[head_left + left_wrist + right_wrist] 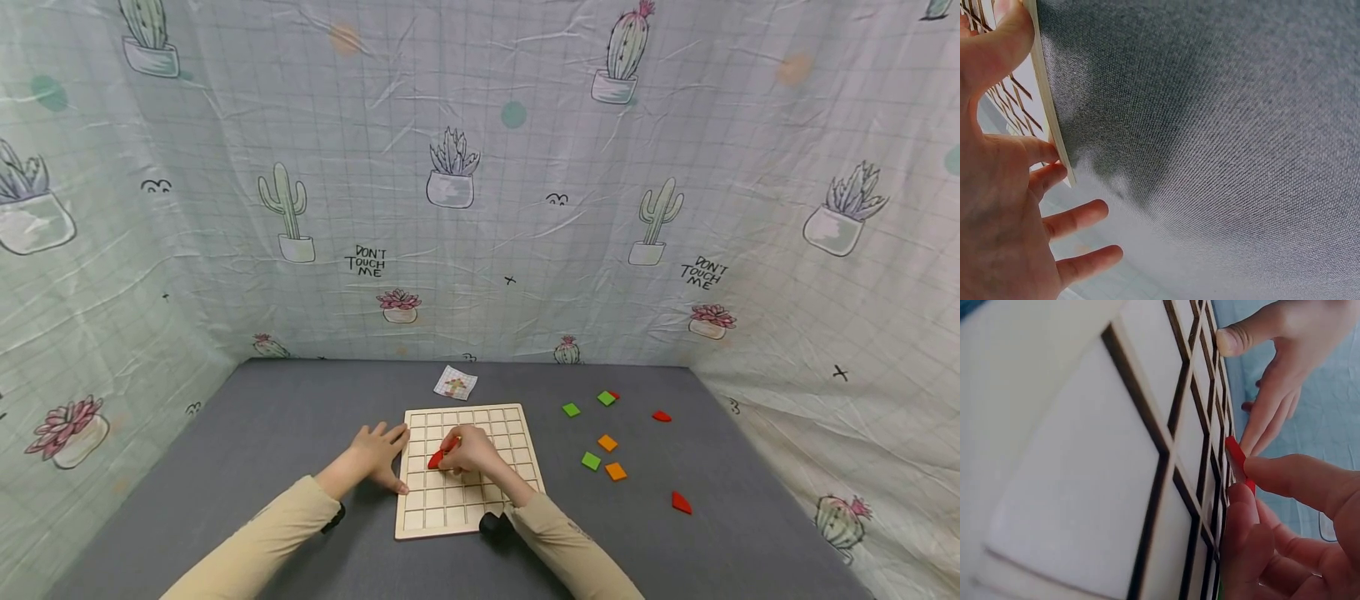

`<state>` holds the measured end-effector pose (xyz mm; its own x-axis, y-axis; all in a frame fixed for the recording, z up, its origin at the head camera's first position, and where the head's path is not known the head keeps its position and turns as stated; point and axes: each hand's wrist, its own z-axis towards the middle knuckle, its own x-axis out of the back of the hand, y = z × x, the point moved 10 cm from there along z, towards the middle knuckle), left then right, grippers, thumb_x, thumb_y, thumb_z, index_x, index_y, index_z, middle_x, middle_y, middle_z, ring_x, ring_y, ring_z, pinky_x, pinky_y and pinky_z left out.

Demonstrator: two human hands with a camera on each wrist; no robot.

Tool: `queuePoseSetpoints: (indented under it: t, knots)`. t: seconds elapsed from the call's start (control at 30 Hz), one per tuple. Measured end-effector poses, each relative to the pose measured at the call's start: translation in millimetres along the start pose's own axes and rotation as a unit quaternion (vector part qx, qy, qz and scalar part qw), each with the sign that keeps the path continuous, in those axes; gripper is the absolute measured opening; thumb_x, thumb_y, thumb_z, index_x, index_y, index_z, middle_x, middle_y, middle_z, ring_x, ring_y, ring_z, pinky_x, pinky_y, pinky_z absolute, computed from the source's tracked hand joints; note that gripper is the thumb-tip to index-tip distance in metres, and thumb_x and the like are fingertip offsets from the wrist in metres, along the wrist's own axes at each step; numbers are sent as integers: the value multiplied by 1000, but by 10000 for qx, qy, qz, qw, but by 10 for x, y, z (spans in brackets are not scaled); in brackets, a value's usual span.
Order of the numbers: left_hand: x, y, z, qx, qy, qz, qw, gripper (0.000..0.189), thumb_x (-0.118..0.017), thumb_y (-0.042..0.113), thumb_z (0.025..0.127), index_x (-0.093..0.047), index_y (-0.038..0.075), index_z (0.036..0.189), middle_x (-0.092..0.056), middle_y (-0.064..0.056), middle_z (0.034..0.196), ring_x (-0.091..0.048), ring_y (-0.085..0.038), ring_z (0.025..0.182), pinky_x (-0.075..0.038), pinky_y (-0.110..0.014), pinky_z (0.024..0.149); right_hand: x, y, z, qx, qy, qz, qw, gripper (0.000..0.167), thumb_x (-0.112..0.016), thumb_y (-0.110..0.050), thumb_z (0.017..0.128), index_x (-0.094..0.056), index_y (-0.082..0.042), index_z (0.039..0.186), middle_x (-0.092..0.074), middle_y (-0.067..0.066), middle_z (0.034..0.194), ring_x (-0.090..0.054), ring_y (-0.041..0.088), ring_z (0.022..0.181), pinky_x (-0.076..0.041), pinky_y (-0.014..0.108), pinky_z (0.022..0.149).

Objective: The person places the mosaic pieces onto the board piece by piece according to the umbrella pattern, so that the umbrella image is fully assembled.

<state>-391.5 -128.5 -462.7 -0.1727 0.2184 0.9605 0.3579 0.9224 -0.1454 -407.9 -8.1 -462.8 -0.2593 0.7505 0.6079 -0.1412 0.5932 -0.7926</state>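
Note:
A pale wooden board [420,521] with a grid of raised lines lies on the grey table. My left hand [375,454] is at its left edge, fingers spread, with the thumb [1013,28] and nearest fingers touching the rim. Over the middle of the grid, my right hand [474,452] pinches a small red tile [1239,465] between thumb and fingers, tilted close to the board surface. In the head view, red [435,460] shows left of the right fingertips and more red shows just above them, both partly covered by the hand.
Right of the board lie green tiles [591,461], orange tiles [616,472] and red curved-edge tiles [681,502]. One green tile [606,398] overlaps a red piece. A small patterned card [455,383] lies behind the board. A cactus-print cloth [480,275] hangs around the table.

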Motion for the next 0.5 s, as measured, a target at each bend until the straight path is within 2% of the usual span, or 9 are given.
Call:
queuePoseSetpoints:
  t: [0.2, 0.5]
  knots:
    - [18, 7, -1, -23, -10, 14, 10000, 95, -67, 61, 64, -36, 8, 137, -35, -6, 142, -33, -33, 128, -28, -51, 99, -20, 22, 21, -28, -36, -96, 9999, 20, -75, -2, 62, -64, -1, 79, -57, 2, 61, -55, 10, 45, -42, 19, 42]
    - [40, 22, -34, -60, -20, -33, 10000, 94, -67, 59, 65, -36, 6, 136, -35, -8, 141, -33, -35, 128, -28, -54, 99, -34, 38, 35, -59, -105, 18, 9999, 21, -75, 0, 62, -63, 0, 79, -55, 0, 57, -53, 9, 46, -42, 20, 43]
